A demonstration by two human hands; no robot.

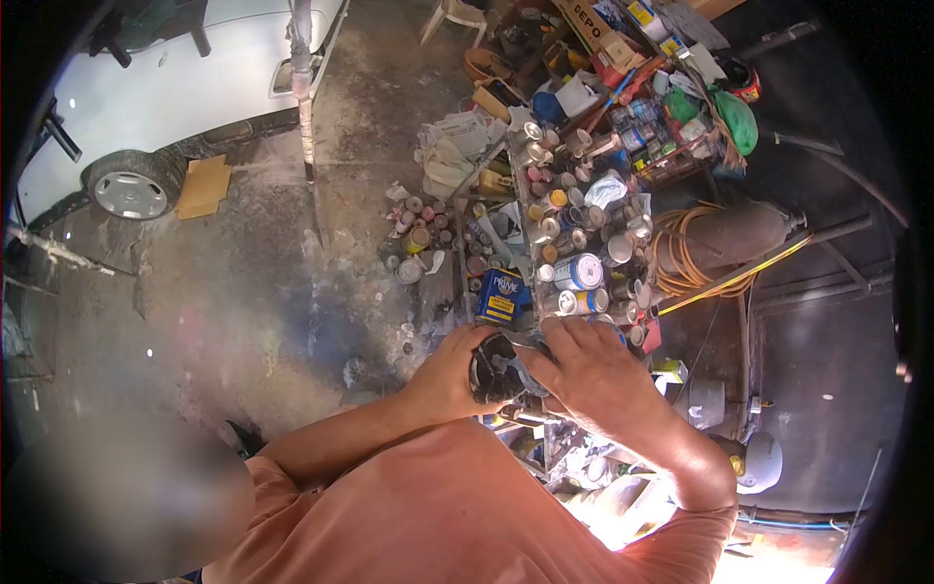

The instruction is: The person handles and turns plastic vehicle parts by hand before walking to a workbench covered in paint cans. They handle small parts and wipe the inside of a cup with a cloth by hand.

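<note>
My left hand [446,372] is wrapped around the left side of a dark, round can [494,372] with grey-white smears on it, held in front of my chest. My right hand [595,372] lies over the can's right side, fingers bent and thumb toward its top. Between the hands a grey, flat-looking piece [530,358] shows at the can's top; I cannot make out whether it is a lid or a tool. Just beyond the left hand stands a blue and yellow rectangular tin [499,296] marked "PRIME".
A bench crowded with paint cans [577,272] runs away ahead of me. More small cans [418,237] stand on the stained floor [263,292]. A white car [195,73] is at the far left. A gas cylinder [730,236] with coiled orange hose [671,255] lies right. A blurred patch covers the lower left.
</note>
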